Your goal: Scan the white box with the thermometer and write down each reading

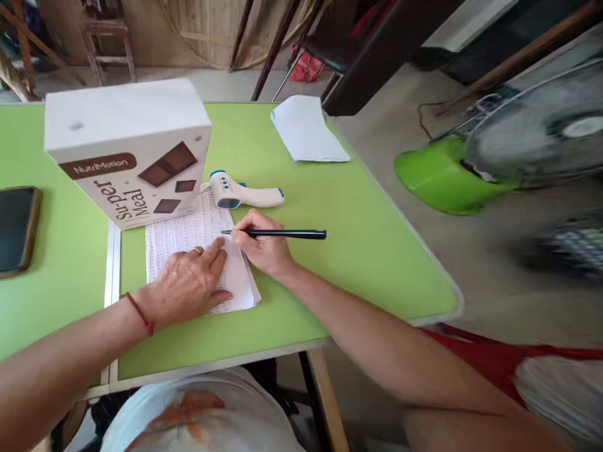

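Observation:
My left hand (195,281) lies flat on a paper sheet (240,285) covered with rows of small handwriting, its fingers stretched out. A ring and a red cord bracelet (137,312) are on that hand and wrist. In my right hand (261,243) is a black pen (296,234), its tip at the right part of the written rows. Just beyond the right hand lies a white and blue infrared thermometer (247,192). A white NutriMotion box (127,125) stands upright at the sheet's far left and covers part of it.
The green table (358,270) ends in a slanted edge on the right. A phone (17,229) lies at the far left, and blank paper (308,130) near the back edge. On the floor to the right are a fan (537,125) and a bright green object (447,176).

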{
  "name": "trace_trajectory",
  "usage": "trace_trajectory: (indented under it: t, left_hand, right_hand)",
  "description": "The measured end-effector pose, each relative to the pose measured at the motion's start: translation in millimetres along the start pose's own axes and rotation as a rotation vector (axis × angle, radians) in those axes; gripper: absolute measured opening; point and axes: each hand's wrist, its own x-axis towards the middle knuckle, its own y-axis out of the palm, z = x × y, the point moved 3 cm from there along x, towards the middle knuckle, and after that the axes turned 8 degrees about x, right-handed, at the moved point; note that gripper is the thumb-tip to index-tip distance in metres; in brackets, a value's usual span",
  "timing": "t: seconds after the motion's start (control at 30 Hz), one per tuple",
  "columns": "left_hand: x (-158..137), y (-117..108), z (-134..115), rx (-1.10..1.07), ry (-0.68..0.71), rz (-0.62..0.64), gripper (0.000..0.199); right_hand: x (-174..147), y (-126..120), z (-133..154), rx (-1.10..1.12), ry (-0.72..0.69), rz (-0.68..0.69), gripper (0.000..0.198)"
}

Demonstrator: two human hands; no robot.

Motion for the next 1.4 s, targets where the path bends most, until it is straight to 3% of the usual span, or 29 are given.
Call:
trace_trajectory:
  t: [1.4]
  left_hand:
    - [0.9, -1.9, 1.4, 0.008, 0.002, -0.003, 0.056]
  right_hand:
    - [0.3, 0.0, 4.9, 0.015, 0.002, 0.024, 0.014]
